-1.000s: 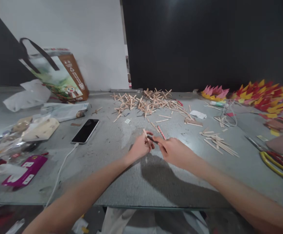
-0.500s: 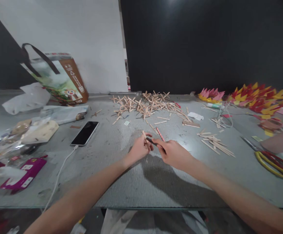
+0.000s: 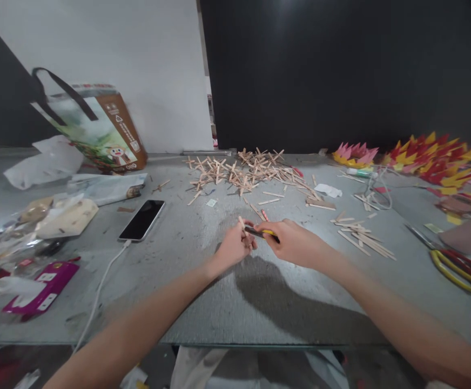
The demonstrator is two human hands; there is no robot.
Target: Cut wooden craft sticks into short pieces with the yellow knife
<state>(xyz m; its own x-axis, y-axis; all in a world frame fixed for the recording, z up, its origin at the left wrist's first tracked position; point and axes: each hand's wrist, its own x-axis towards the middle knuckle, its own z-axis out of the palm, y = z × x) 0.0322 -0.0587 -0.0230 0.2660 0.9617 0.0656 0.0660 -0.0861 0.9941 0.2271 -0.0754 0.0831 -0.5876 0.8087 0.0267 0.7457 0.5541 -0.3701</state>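
My left hand [image 3: 234,245] is over the middle of the table, closed around a pale wooden craft stick [image 3: 242,222] whose end sticks up past the fingers. To its right, my right hand [image 3: 296,241] grips a tool with a dark front end and a yellow-and-black handle [image 3: 270,234]. The tool's tip meets the stick at my left fingers; its exact kind is partly hidden by my grip. A red-and-white striped rod [image 3: 264,214] shows just behind my right fingers, and I cannot tell whether it is held.
Behind my hands lies a heap of crossed craft sticks [image 3: 239,172]; loose sticks [image 3: 361,237] are at right. Scissors [image 3: 458,270] and paper crowns [image 3: 434,162] lie farther right. A phone [image 3: 142,220] on a cable, plastic packets [image 3: 63,219] and a carrier bag [image 3: 98,129] occupy the left.
My right hand has turned and shifted slightly, so the tool's yellow handle now shows and less of the striped rod is visible. My left hand keeps the stick almost in place.
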